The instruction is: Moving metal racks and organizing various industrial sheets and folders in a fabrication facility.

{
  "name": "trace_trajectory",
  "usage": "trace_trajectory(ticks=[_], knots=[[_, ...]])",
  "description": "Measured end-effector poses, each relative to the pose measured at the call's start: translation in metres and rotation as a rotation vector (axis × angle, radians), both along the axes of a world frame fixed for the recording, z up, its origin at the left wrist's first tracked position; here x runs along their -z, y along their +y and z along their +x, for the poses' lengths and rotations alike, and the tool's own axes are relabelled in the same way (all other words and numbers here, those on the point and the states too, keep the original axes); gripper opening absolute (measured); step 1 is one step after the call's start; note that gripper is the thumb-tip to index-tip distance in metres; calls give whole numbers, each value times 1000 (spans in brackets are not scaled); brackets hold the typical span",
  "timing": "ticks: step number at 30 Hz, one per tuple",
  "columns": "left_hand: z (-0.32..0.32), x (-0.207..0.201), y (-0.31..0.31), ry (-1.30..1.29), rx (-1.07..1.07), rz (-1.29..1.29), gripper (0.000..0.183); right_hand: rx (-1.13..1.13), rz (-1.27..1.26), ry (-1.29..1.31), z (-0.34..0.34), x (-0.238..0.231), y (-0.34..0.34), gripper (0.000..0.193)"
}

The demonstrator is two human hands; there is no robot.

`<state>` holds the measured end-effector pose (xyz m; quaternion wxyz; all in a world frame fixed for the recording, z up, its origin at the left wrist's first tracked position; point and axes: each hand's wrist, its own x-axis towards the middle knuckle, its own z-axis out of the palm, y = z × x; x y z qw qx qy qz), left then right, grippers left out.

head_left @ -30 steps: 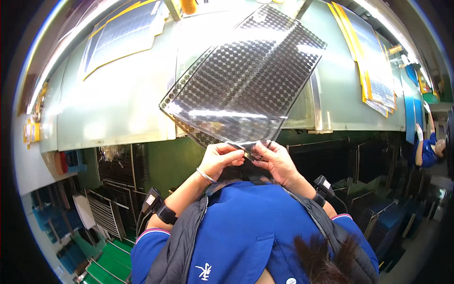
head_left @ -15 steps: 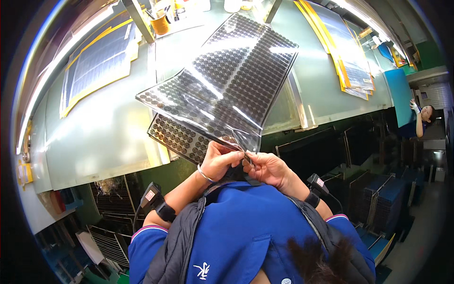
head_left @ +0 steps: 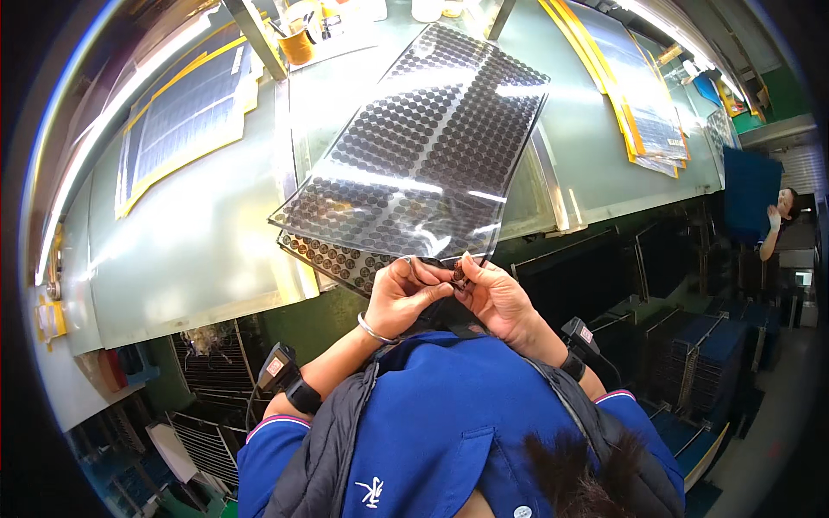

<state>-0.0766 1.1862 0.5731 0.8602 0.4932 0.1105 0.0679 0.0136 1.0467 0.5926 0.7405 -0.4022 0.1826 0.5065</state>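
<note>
A clear film sheet [head_left: 414, 155] printed with rows of dark round dots lies slantwise over a panel [head_left: 345, 259] bearing similar brown-black discs. Only the panel's near-left strip shows from under the film. At the film's near edge my left hand [head_left: 401, 295] is closed, thumb against bent fingers. Close beside it, my right hand [head_left: 496, 300] pinches at the same edge, thumb raised over the fingers. A small brownish bit [head_left: 458, 274] shows between the two hands; I cannot make out whether it is part of the film or panel.
A pale glass-topped table [head_left: 199, 268] carries yellow-edged dark sheets [head_left: 186, 121] at left and more yellow-edged sheets [head_left: 626, 86] at right. An orange container [head_left: 298, 47] stands at the back. Dark racks [head_left: 699, 354] are below right. Another person [head_left: 773, 224] holds a blue panel [head_left: 748, 190].
The film's near part has flattened; its left corner has moved right and down. My fingers have shifted their grip at the near edge. The other person's blue panel has turned and moved.
</note>
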Motion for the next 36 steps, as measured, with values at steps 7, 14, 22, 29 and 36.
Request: trace_trajectory(ticks=[7,14,22,29,36], knots=[[-21,-20,13,358,218,-521,19,-134,-17,-122,-12,3,0,10],[-33,9,51,314,455,-932,24,-106,-1,-92,-10,-1,-20,16],[-47,36,162,314,174,747,11,-450,-225,-187,22,11,-49,19],[-151,3,358,855,-368,1651,13,-713,-273,-321,60,10,-75,23],[-329,-11,332,1435,-2094,920,44,-616,-457,-551,63,22,-92,17]])
